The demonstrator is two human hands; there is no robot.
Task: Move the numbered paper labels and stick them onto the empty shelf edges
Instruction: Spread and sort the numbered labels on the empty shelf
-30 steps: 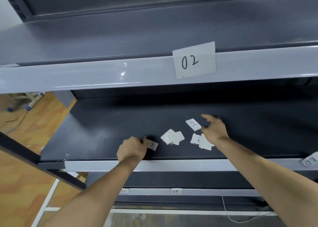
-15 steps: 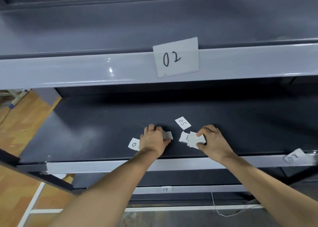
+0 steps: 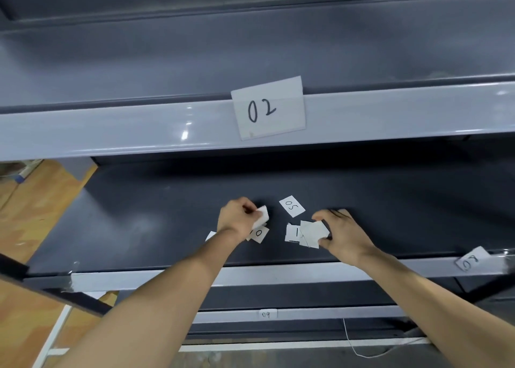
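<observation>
Small white paper labels lie on the dark middle shelf [image 3: 139, 214]. My left hand [image 3: 237, 218] pinches one blank-side label [image 3: 262, 217] just above the shelf; a label with a "0" [image 3: 259, 234] lies under it and another corner [image 3: 211, 236] peeks out left of my wrist. My right hand [image 3: 341, 234] grips a small stack of labels [image 3: 310, 232]. A label marked "05" [image 3: 291, 206] lies loose between and behind the hands. A large "02" label [image 3: 267, 108] sticks on the upper shelf edge [image 3: 111, 133].
The middle shelf's front edge [image 3: 278, 274] carries a curled "08" label [image 3: 471, 260] at the right. A lower shelf edge holds a "09" label [image 3: 266, 314]. Wooden floor [image 3: 33, 200] shows at the left. A thin white cord [image 3: 354, 342] hangs low right.
My left hand moved right from the shelf's front left, left one label behind and picked up another. My right hand gathered loose labels into a stack. The camera shifted.
</observation>
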